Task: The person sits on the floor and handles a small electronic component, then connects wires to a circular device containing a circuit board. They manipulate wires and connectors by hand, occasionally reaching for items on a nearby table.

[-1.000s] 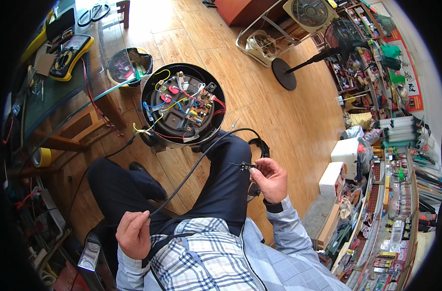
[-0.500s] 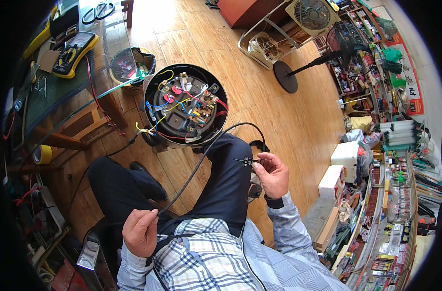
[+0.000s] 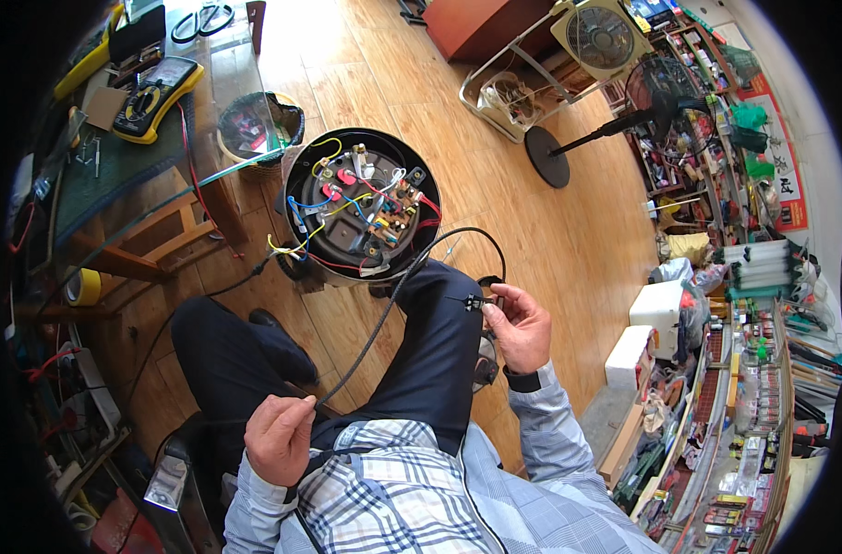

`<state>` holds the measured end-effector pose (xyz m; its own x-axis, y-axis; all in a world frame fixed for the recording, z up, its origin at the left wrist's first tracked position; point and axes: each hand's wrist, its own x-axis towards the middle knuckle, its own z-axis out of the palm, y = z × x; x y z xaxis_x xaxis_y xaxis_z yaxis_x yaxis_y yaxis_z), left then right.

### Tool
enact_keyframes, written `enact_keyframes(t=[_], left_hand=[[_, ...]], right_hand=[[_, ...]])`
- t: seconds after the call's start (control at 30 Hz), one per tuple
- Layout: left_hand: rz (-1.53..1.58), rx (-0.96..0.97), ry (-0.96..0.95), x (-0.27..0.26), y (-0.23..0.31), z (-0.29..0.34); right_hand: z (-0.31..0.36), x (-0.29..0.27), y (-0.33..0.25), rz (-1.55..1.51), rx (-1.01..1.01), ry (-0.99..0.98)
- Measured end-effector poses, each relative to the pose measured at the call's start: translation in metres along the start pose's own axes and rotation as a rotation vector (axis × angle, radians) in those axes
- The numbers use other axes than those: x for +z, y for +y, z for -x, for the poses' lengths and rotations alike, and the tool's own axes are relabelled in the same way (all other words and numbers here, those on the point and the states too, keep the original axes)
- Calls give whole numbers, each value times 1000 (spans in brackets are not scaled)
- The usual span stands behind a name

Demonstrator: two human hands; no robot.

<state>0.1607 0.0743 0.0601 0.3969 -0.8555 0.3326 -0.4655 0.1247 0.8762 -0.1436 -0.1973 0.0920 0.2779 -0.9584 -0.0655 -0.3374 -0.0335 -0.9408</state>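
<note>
My left hand (image 3: 278, 441) has its fingertips pinched on a black cable (image 3: 373, 332) above my lap. From there the cable runs up past my knee, loops over and comes down at my right hand (image 3: 521, 328). Thumb and fingers of that hand are closed on a small black connector (image 3: 474, 302) with a thin pin-like tip pointing left; its exact kind is too small to tell. Beyond my knees stands a round open appliance base (image 3: 354, 233), its inside showing a small circuit board (image 3: 395, 217) and red, blue and yellow wires.
A glass-topped table at the left bears a yellow multimeter (image 3: 158, 100) and small tools. A wastebasket (image 3: 246, 138) stands beside it. Right of the wooden floor (image 3: 569, 268) are a standing fan (image 3: 547, 157), a white foam box (image 3: 656, 309) and crowded shelves.
My left hand has shifted slightly right and up with the cable. The right hand stays nearly in place with the connector. The whole view has moved a little.
</note>
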Motion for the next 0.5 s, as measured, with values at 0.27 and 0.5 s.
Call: enact_keyframes(t=[0.27,0.5], left_hand=[[28,56,-22,2,3,0],[46,41,-34,9,9,-2]], right_hand=[[-21,5,-2,78,-73,36],[-51,11,-10,134,-136,60]])
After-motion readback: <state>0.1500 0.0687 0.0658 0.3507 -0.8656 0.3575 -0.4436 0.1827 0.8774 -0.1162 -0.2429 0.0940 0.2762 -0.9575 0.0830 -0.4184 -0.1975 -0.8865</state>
